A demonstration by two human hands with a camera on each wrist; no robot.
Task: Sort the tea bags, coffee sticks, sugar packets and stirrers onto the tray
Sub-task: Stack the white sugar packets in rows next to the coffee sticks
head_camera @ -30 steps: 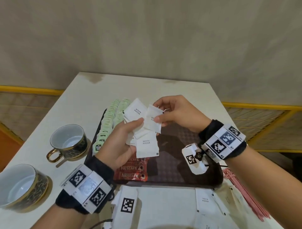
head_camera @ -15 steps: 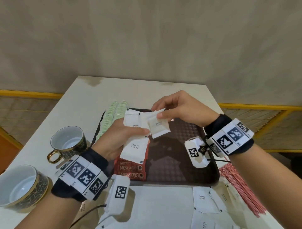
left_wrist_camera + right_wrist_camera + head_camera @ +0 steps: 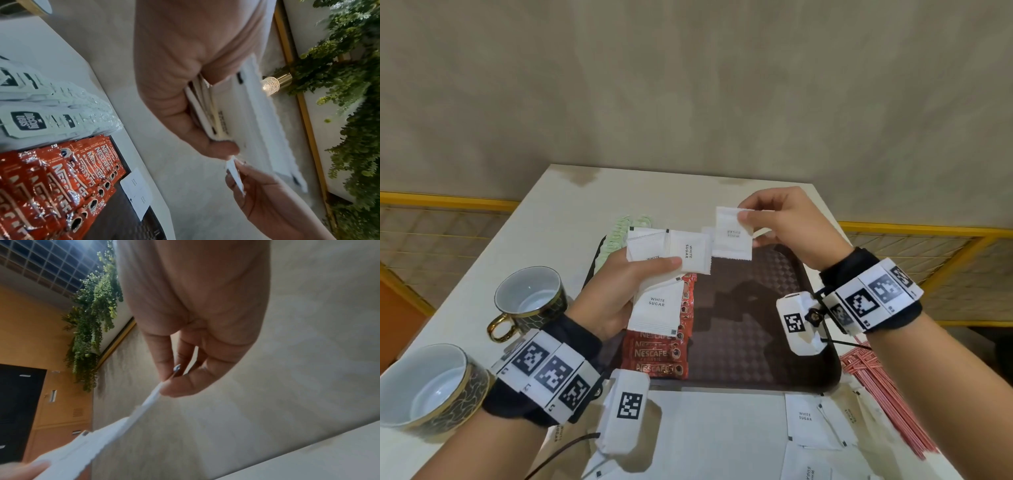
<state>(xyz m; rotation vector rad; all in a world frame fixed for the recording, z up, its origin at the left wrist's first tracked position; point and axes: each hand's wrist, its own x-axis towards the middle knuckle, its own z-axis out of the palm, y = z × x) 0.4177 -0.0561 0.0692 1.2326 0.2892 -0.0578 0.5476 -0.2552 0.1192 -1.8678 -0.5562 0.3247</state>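
The tea bags and the red Nescafé coffee sticks already lay in rows on the left of the dark tray. The left hand gripped a fan of at least four white sugar packets above them, and the right hand pinched one more packet. Several packets and a bundle of red stirrers, too many to count, waited on the table.

The left hand grips stacked sugar packets above coffee sticks (red, overlapping).
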